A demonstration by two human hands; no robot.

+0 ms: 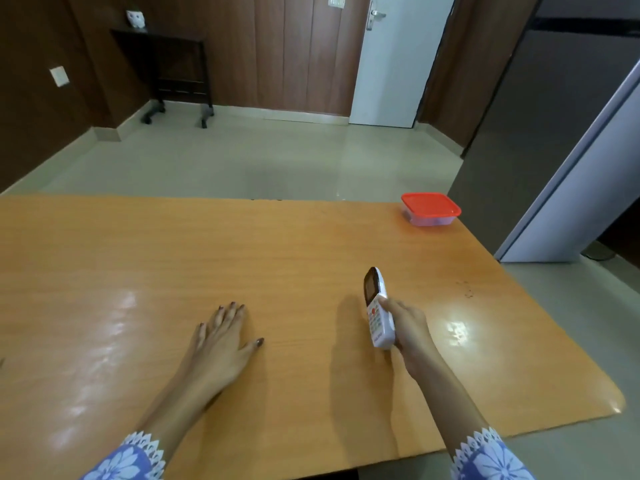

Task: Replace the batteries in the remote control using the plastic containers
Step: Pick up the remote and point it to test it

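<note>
My right hand point(410, 329) grips a white remote control point(376, 308) by its lower half, button side facing left, dark screen end pointing away, held just above the wooden table point(138, 271). My left hand point(221, 337) lies flat on the table, palm down, fingers spread, holding nothing. A clear plastic container point(431, 220) with a red lid point(430, 203) stands shut at the far right corner of the table, well beyond my right hand. Its contents are hard to make out.
The table's far edge runs across the middle of the view and its right edge slants down to a rounded near corner. Beyond lie a tiled floor, a dark wheeled stand point(180, 74), a white door point(398, 60) and a grey cabinet point(554, 133) at right.
</note>
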